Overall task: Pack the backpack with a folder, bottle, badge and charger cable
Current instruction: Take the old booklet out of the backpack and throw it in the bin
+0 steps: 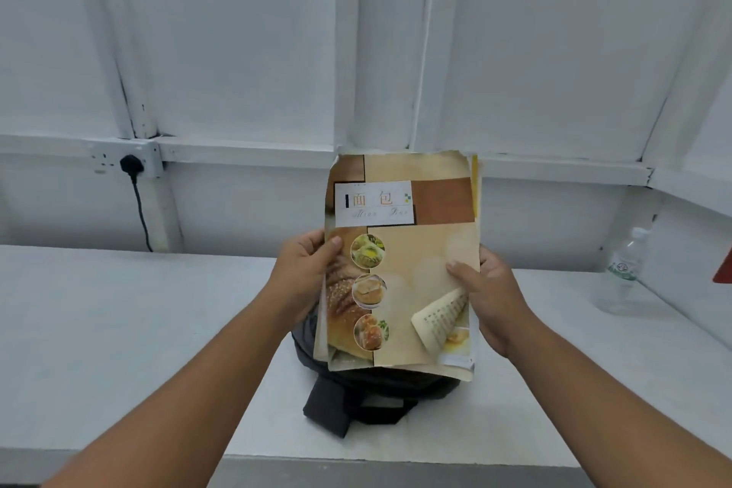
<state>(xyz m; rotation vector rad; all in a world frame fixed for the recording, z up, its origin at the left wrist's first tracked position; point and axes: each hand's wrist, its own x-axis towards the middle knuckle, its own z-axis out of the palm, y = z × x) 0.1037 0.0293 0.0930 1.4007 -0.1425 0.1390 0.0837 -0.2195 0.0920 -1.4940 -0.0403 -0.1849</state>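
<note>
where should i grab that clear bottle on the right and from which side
Probably wrap the right hand around the bottle at its label band, coming from its left, open side. It stands upright on the table with the wall close behind and right of it. That hand grips the folder now.

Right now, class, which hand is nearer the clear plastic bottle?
Right. The right hand grips the bread booklet at its edge toward the plastic bottle; the left hand grips the opposite edge, farther away.
</note>
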